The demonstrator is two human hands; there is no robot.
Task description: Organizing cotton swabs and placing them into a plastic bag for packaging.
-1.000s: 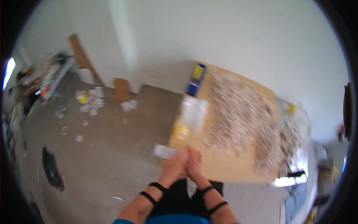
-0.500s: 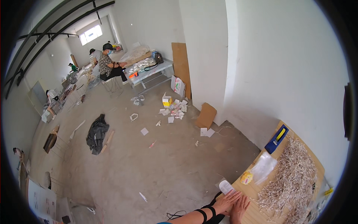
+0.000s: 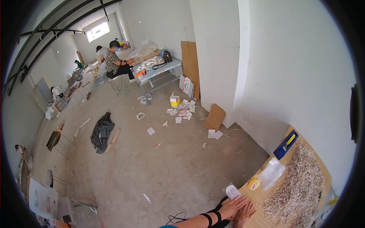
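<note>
My left hand (image 3: 232,207), its forearm ringed by black straps, lies at the near edge of the wooden table (image 3: 261,197) with its fingers stretched out. It meets and partly overlaps my right hand (image 3: 245,215), whose fingers are also extended. I see nothing held in either, though the space beneath the palms is hidden. Just past the left fingertips, a white round-ended card in clear plastic (image 3: 232,191) sits at the table's edge. A heap of thin white-tipped sticks, like cotton swabs (image 3: 298,186), spreads to the right of my hands.
On the table are a small yellow packet or roll (image 3: 254,183), clear plastic bags (image 3: 272,171) and a blue tape dispenser (image 3: 286,144). A dark cloth or bag (image 3: 102,133), cardboard (image 3: 215,117) and paper scraps (image 3: 186,110) litter the floor. Another person (image 3: 116,62) sits at a far table.
The view has turned slightly, so the far room appears shifted to the right. My hands stay together at the table's edge with almost the same pose.
</note>
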